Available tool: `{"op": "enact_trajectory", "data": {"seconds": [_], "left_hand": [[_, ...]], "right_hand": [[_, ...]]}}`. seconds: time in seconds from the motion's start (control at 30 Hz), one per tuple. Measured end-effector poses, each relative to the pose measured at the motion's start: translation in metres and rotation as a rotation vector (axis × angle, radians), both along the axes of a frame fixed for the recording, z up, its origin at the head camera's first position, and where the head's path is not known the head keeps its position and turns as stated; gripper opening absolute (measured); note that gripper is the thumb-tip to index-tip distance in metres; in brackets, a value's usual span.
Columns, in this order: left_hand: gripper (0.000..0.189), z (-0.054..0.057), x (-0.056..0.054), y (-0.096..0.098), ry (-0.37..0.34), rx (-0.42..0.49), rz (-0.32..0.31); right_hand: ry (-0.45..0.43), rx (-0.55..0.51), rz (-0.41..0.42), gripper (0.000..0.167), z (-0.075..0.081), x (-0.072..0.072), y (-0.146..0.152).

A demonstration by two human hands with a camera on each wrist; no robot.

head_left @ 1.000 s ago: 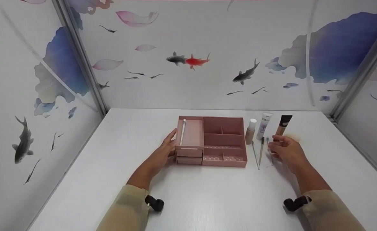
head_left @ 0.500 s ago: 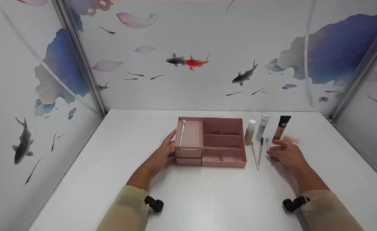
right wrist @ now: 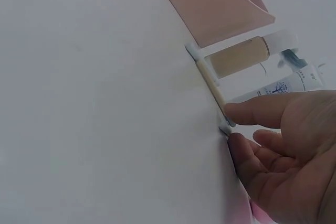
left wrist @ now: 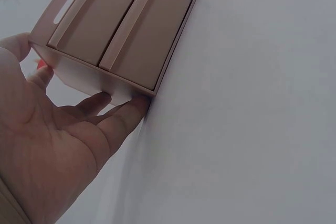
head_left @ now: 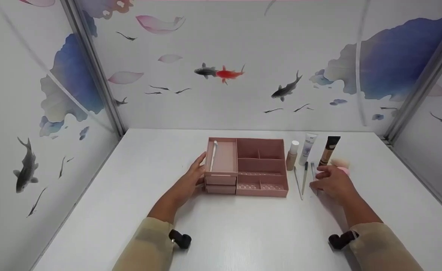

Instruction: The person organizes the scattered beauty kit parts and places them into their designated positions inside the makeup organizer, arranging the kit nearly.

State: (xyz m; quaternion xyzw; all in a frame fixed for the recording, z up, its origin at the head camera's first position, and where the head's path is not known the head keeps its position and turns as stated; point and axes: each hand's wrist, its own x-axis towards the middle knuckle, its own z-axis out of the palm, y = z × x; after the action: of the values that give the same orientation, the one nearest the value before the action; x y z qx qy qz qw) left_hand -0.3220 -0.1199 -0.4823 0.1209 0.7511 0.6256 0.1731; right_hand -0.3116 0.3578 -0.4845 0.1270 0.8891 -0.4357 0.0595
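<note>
Holding the right hand low at the table's right side, with thumb and forefinger parted beside the end of a slim brush, too close to tell whether touching. Resting the left hand against the outer left side of a pink organizer, with fingers extended and spread rather than curled. Pictured with two more brushes lying just left of the slim brush, and with a white-capped bottle near the organizer's right wall. Backed there by a white tube and a black-and-tan tube, and, beyond the right hand, by a beige puff and a pink puff, partly hidden. Showing, in the organizer, compartments on the right and, on the left, two pushed-in drawers beneath a shallow tray with a white stick lying in it. Set on a white table, before a wall printed with fish and petals. Dressed in tan sleeves, with a small black device at each wrist.
</note>
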Motion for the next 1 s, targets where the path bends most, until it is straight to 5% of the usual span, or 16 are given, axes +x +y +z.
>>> {"op": "enact_trajectory", "data": {"seconds": [0.37,1.0], "left_hand": [[0.057,-0.001,-0.002,-0.001,0.026,0.001,-0.004],[0.055,0.001,0.001,0.000,0.020,0.008,-0.005]], "right_hand": [[0.004,0.060,0.028,0.082,0.001,0.001,0.000],[-0.043,-0.052,-0.034,0.068,0.004,0.000,0.011]]}}
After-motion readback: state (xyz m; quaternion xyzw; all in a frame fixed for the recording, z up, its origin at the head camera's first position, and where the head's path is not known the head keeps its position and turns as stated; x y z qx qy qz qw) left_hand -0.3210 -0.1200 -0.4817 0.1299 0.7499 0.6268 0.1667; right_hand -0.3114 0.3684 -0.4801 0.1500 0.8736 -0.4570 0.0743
